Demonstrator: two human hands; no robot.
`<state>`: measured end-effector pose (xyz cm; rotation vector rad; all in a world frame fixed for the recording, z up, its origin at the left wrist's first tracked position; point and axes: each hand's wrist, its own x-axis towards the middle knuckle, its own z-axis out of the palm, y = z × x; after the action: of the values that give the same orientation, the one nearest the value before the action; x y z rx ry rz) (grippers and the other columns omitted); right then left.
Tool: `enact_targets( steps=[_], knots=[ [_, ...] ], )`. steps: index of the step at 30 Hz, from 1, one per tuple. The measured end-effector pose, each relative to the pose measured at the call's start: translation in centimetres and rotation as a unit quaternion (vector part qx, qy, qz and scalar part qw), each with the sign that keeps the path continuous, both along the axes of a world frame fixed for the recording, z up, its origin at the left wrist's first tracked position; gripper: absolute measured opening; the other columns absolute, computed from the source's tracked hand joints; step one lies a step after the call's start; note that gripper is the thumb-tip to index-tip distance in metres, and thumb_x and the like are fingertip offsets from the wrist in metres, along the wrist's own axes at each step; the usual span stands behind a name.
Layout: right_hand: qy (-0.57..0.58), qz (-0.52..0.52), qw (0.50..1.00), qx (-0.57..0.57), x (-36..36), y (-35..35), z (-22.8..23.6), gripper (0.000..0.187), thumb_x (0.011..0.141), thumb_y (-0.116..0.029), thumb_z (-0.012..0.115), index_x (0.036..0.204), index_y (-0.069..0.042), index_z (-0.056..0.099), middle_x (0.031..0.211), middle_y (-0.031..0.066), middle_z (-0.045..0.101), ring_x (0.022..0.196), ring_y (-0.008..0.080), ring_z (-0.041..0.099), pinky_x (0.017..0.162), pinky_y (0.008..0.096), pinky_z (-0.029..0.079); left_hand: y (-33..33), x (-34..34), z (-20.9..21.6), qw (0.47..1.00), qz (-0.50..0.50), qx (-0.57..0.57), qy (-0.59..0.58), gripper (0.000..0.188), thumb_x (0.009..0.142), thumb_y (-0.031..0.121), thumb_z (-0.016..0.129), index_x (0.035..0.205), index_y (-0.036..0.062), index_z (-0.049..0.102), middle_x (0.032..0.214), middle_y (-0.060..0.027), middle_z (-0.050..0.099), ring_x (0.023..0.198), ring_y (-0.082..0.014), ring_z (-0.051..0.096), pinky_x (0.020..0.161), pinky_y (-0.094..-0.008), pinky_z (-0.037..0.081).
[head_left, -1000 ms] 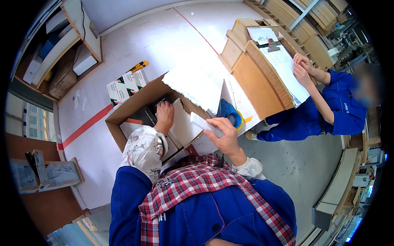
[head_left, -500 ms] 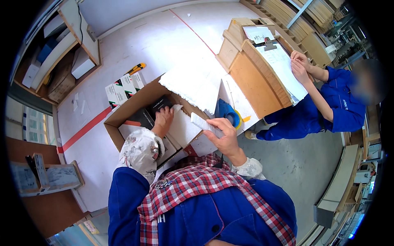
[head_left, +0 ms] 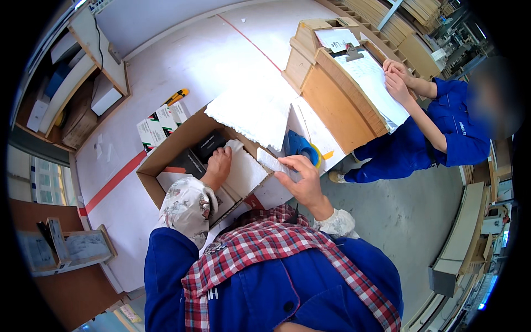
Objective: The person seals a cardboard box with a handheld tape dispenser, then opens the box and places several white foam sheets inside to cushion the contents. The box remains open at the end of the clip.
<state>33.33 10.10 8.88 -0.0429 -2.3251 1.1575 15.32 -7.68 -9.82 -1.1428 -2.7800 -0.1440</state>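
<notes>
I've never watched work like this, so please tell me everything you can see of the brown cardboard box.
The cardboard box is brown and open-topped, standing on the pale table at a slant across the view. Inside are dark packages and a white, foam-like slab. The left hand reaches in; whether it touches the walls is unclear. A patterned sleeve hides part of the near side.

I see a clipboard (head_left: 369,77) resting on a slanted wooden stand (head_left: 340,105). A yellow cutter (head_left: 177,97) lies on the tabletop (head_left: 232,63), near wooden shelving (head_left: 113,69).
</notes>
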Motion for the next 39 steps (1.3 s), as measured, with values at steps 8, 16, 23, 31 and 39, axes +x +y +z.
enact_targets(
  steps=[8,16,23,31,39],
  knots=[
    [-0.007,0.0,1.0,-0.021,0.4,-0.2,-0.6,0.029,0.069,-0.01,0.071,0.095,0.001,0.062,0.089,0.0099,0.06,0.078,0.0185,0.056,0.07,0.0269,0.045,-0.7,-1.2,5.2,0.922,0.162,0.182,-0.301,0.037,0.071,0.02,0.059,0.102,0.0081,0.043,0.088,-0.0168,0.061,0.083,-0.0367,0.058,0.072,-0.0441,0.046],
    [-0.006,-0.012,1.0,-0.02,0.6,0.3,-0.5,0.029,0.07,-0.011,0.071,0.095,0.0,0.062,0.089,0.0097,0.059,0.078,0.018,0.056,0.068,0.0264,0.045,-1.4,-0.9,7.3,0.987,0.037,0.107,-0.113,0.042,0.064,0.017,0.061,0.104,0.0073,0.05,0.097,-0.0136,0.057,0.091,-0.032,0.055,0.077,-0.0432,0.043],
    [-0.006,-0.014,0.999,-0.045,0.2,-0.2,-0.1,0.029,0.067,-0.014,0.073,0.09,0.0,0.062,0.086,0.0118,0.061,0.078,0.0242,0.057,0.07,0.0307,0.045,-0.4,1.6,6.2,0.98,-0.032,-0.123,-0.15,0.046,0.066,0.022,0.061,0.108,0.01,0.05,0.108,-0.0123,0.047,0.104,-0.0272,0.045,0.077,-0.0436,0.039],
    [-0.018,-0.031,0.999,-0.034,0.6,0.3,0.0,0.029,0.069,-0.011,0.071,0.093,0.0,0.062,0.087,0.0098,0.06,0.076,0.0191,0.056,0.068,0.0278,0.045,0.3,4.6,7.8,0.958,-0.028,-0.253,-0.132,0.084,0.064,0.041,0.07,0.133,0.0134,0.03,0.129,-0.0193,0.033,0.109,-0.0367,0.043,0.08,-0.0495,0.04],
    [-0.013,-0.007,1.0,-0.019,0.2,-0.2,-0.3,0.028,0.07,-0.01,0.071,0.095,0.0,0.062,0.088,0.0091,0.06,0.075,0.0174,0.055,0.067,0.0263,0.045,-0.4,5.0,4.1,0.966,-0.02,-0.171,-0.195,0.092,0.056,0.022,0.076,0.134,0.0166,0.027,0.137,-0.029,0.009,0.111,-0.0417,0.039,0.076,-0.0494,0.048]
  ],
)
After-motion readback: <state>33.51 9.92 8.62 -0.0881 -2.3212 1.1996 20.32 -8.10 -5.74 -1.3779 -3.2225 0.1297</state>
